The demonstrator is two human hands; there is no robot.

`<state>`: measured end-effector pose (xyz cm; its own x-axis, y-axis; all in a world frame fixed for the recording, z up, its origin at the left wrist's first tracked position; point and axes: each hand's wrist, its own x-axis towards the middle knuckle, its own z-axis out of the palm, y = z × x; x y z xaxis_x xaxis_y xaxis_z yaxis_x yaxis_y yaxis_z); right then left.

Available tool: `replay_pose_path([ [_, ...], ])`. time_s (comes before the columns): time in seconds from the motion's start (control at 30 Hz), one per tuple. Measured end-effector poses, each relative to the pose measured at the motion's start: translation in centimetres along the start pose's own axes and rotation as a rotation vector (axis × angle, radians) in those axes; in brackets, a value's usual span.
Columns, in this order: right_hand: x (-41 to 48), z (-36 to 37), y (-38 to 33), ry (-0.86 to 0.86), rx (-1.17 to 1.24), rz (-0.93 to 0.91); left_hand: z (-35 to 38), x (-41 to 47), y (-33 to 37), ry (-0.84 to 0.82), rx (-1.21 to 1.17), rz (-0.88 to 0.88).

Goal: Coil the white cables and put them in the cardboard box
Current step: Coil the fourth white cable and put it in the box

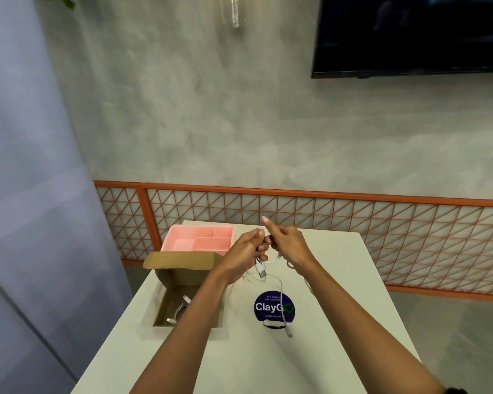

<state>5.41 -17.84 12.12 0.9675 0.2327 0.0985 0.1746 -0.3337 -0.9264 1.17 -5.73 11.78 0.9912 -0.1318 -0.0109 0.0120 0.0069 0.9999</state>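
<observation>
Grey plaster wall, an orange lattice rail and the corner of a dark wall screen point(410, 35) stand behind a white bench point(239, 365). On it, at its left edge, sits the cardboard box point(180, 261) with its flap tipped back, so the mouth is open for dropping things in. One coiled cable point(180, 308) already lies inside the box. Just behind the box is a pink divided tray point(168, 240). Above the bench, just right of the box's far end, both hands meet over the white cable point(268, 261). The left hand point(245, 251) has its fingers curled round what looks like a small bundle of loops, with a flat plug hanging just under it. That grip probably keeps the turns from springing apart. The right hand point(288, 243) seems to pinch the cable between thumb and curled fingers while its forefinger sticks straight out, likely feeding the next turn. How tight that pinch is cannot be told. The cable's loose tail drops to the bench right of the box and crosses a round blue sticker point(271, 307), ending in a second plug on the near side of the sticker. So part of this cable is judged not yet coiled. The sticker reads "ClayGo" in large letters. The small line beneath seems to say "Clean as you go", and the one above, partly cut by the cable, starts "Let's keep".
</observation>
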Motion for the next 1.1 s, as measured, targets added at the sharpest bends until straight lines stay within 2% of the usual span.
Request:
replay_pose_path([
  [0.13,-0.1,-0.9,0.5,-0.196,0.115,0.081,-0.3,-0.2,0.1,-0.034,0.112,-0.037],
  [0.27,-0.1,-3.2,1.6,-0.410,0.222,0.065,-1.2,0.2,0.1,0.070,0.058,-0.055],
  [0.4,-0.2,-5.1,1.9,-0.565,0.151,0.055,-2.2,0.8,0.4,0.153,0.060,-0.039],
  [0.63,-0.6,-6.5,1.2,-0.522,-0.019,-0.032,-2.9,0.8,1.0,0.182,0.104,-0.006],
  [0.7,-0.3,-6.4,0.8,-0.414,-0.029,-0.041,-3.0,0.8,0.8,0.130,0.034,-0.038],
  [0.83,1.0,-5.9,0.4,-0.056,0.061,-0.041,-2.8,0.0,0.3,-0.059,-0.049,-0.057],
  [0.9,1.4,-5.6,0.3,0.024,0.107,-0.038,-2.4,-0.4,0.1,-0.113,-0.039,-0.036],
  [1.03,1.6,-4.8,0.1,-0.014,-0.140,-0.087,-1.9,-0.3,0.1,-0.113,-0.013,0.012],
  [1.1,1.8,-4.3,0.4,-0.010,-0.144,-0.080,-1.8,-0.2,0.1,-0.108,0.001,0.027],
])
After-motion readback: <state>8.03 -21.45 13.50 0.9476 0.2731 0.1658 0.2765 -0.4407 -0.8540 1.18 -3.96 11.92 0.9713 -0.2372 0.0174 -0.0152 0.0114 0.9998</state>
